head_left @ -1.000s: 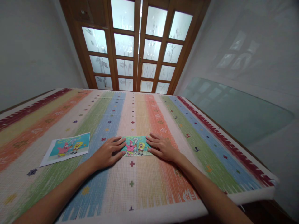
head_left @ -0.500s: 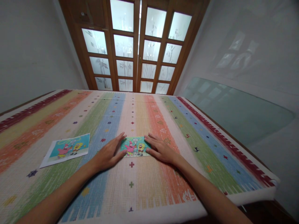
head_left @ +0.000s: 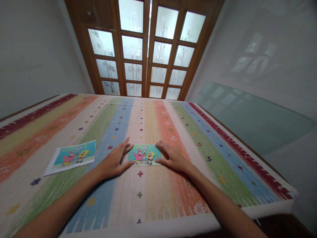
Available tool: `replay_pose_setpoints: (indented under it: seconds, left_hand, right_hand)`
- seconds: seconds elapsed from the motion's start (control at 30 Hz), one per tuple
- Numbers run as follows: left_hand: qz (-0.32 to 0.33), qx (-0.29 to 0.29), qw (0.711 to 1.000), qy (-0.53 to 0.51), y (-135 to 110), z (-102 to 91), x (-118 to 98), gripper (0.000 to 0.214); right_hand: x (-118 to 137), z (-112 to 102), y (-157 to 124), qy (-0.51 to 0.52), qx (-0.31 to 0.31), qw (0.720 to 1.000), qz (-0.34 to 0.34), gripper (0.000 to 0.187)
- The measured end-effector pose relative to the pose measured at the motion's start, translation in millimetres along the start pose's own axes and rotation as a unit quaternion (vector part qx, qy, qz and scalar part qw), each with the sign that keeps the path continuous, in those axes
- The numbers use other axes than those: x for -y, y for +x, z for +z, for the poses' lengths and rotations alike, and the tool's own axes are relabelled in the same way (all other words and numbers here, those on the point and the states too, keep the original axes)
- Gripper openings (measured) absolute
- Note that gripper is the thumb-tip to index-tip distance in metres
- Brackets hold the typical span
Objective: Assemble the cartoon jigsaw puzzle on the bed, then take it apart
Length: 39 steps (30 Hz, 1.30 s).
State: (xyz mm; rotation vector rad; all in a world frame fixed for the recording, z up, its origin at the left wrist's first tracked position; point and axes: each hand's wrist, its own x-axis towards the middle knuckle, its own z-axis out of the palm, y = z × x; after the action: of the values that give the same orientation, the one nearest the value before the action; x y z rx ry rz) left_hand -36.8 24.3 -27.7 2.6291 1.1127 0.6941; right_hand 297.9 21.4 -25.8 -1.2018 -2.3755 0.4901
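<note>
A small assembled jigsaw puzzle [head_left: 144,155] lies flat on the tablecloth, showing a pink starfish, a squid-like figure and a yellow sponge character on teal. At its left edge is my left hand [head_left: 116,161], thumb near the lower corner and fingertips near the upper one. My right hand [head_left: 174,157] mirrors this at the right edge, its thumb and fingertips by the two right corners. Both hands have their thumbs spread from the fingers, and the puzzle lies between them. Farther left rests a printed picture [head_left: 71,157] of the same characters, slightly turned, with a white border.
A striped, patterned tablecloth [head_left: 158,198] covers the table, whose front edge runs along the bottom. Beyond the far edge stand wooden doors [head_left: 146,49] with frosted panes. A pale green glass-like panel [head_left: 252,112] is along the right wall.
My hands have eased slightly outward, so more of the puzzle's side edges shows, mainly on the right. The puzzle and printed picture stay in place on the cloth; the view has shifted a little.
</note>
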Motion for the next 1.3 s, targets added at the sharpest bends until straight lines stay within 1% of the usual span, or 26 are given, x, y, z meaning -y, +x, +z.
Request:
replay_pose_setpoints:
  seconds: [0.23,0.33,0.43,0.57,0.7,0.8,0.87,0.93,1.0,1.1,1.3]
  left_hand:
    - [-0.002,-0.009,1.000,0.003,0.1,0.7,-2.2,0.093]
    - [0.004,-0.007,1.000,0.015,-0.8,2.4,-0.5,0.093]
    - [0.011,-0.010,0.999,0.031,-1.9,4.4,1.5,0.090]
    - [0.020,-0.014,0.999,0.049,-2.8,5.5,2.5,0.086]
    - [0.022,-0.015,0.998,0.050,-2.4,3.5,1.1,0.089]
    - [0.023,-0.013,0.999,0.047,-2.0,2.2,-0.2,0.087]
    - [0.026,-0.013,0.999,0.042,-1.9,2.2,-0.7,0.087]
    - [0.031,-0.017,0.999,0.037,-2.0,2.8,-0.7,0.088]
    - [0.036,-0.023,0.998,0.037,-2.2,3.5,-0.6,0.087]
    - [0.036,-0.024,0.998,0.040,-2.6,4.3,-0.7,0.085]
    - [0.032,-0.032,0.998,0.034,-2.3,3.4,-4.2,0.087]
  right_hand:
    - [1.1,3.9,0.0,0.004,-0.041,0.999,-0.014,0.059]
    - [5.0,4.9,-1.1,0.012,-0.059,0.998,-0.024,0.048]
    - [9.7,6.5,-1.6,0.011,-0.061,0.998,-0.027,0.038]
    - [14.8,6.7,-0.4,0.009,-0.071,0.997,-0.029,0.035]
    - [18.0,2.0,0.3,0.044,-0.066,0.997,-0.020,0.035]
    - [18.2,-3.2,-1.3,0.048,-0.057,0.997,-0.021,0.039]
    - [16.5,-5.9,-3.1,0.037,-0.045,0.998,-0.019,0.050]
    - [14.0,-7.4,-4.6,0.022,-0.031,0.999,-0.008,0.065]
    - [11.6,-7.9,-5.5,0.009,-0.018,1.000,0.005,0.075]
    - [9.7,-8.2,-5.6,0.000,-0.003,1.000,0.015,0.078]
    - [9.3,-11.1,-5.9,-0.012,0.015,1.000,0.009,0.079]
